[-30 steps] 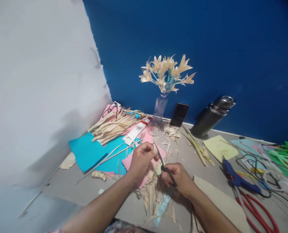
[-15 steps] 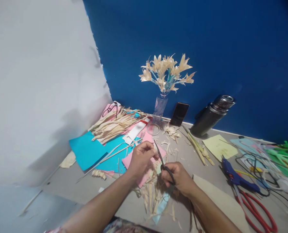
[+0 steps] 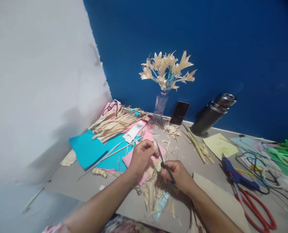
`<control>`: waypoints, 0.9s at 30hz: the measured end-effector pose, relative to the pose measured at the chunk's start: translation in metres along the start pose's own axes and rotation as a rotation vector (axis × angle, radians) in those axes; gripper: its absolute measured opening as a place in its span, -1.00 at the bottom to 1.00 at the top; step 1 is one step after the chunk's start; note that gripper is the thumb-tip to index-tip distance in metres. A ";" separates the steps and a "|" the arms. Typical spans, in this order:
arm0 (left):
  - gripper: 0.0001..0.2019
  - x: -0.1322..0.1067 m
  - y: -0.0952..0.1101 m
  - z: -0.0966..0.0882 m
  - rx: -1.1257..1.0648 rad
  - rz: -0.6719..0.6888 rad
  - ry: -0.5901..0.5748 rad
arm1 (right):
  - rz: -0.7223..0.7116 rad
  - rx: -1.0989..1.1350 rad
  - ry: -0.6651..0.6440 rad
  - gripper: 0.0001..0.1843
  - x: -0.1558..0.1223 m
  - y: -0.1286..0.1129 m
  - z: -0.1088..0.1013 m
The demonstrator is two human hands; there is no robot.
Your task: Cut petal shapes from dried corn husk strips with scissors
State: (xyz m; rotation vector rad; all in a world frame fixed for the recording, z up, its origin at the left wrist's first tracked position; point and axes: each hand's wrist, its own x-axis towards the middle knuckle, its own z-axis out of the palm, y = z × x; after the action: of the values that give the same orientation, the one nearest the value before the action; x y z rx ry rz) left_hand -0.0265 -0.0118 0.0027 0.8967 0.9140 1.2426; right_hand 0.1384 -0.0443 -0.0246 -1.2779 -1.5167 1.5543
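Observation:
My right hand [image 3: 174,174] grips a pair of black-handled scissors [image 3: 167,166], their blades pointing up and away. Close to the blades, my left hand [image 3: 145,153] has thumb and fingers pinched together; a small pale piece shows at the fingertips, too small to name. Dry husk scraps [image 3: 150,197] and a light blue paper piece [image 3: 161,207] lie on the table below my hands. Pink paper [image 3: 127,158] is partly hidden under my left hand.
Behind stand a clear bottle [image 3: 160,105] of husk flowers [image 3: 167,69], a phone [image 3: 180,112] and a flask [image 3: 212,115]. To the left are blue paper [image 3: 88,149] and husk strips [image 3: 115,126]. At right lie a glue gun [image 3: 238,176], red-handled scissors [image 3: 258,210] and tangled cords.
Hands and scissors stay almost in place, with the scissors shifting only slightly. The whole view tilts a little.

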 end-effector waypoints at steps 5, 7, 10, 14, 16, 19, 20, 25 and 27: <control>-0.87 0.001 -0.003 -0.003 -0.011 0.013 -0.010 | 0.011 -0.019 0.021 -0.55 0.001 -0.001 0.000; -0.87 0.001 -0.004 -0.003 -0.017 0.007 -0.006 | 0.018 -0.020 0.025 -0.54 0.001 -0.002 0.000; -0.87 0.000 -0.002 -0.002 -0.020 -0.010 -0.002 | 0.029 -0.009 0.026 -0.52 0.001 -0.003 0.000; -0.85 -0.001 0.000 0.000 -0.054 -0.062 0.002 | 0.055 0.011 0.035 -0.53 0.000 -0.002 0.002; -0.83 -0.002 0.001 0.001 -0.096 -0.123 -0.004 | 0.041 0.041 0.043 -0.53 0.000 -0.002 0.001; -0.81 -0.003 0.003 0.002 -0.139 -0.186 -0.038 | -0.029 0.087 0.065 -0.53 0.001 -0.004 -0.001; -0.80 -0.003 0.003 0.002 -0.143 -0.195 -0.050 | -0.054 0.098 0.085 -0.54 0.002 -0.005 -0.002; -0.77 -0.003 -0.003 0.004 -0.177 -0.213 -0.111 | -0.096 0.222 0.279 -0.62 0.004 -0.007 -0.005; -0.78 -0.003 -0.009 0.005 -0.188 -0.222 -0.133 | -0.117 0.264 0.336 -0.58 0.003 -0.007 -0.005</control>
State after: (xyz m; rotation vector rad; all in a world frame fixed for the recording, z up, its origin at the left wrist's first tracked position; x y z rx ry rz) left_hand -0.0189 -0.0164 -0.0031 0.6998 0.7551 1.0451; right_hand 0.1404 -0.0382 -0.0175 -1.2029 -1.1155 1.3342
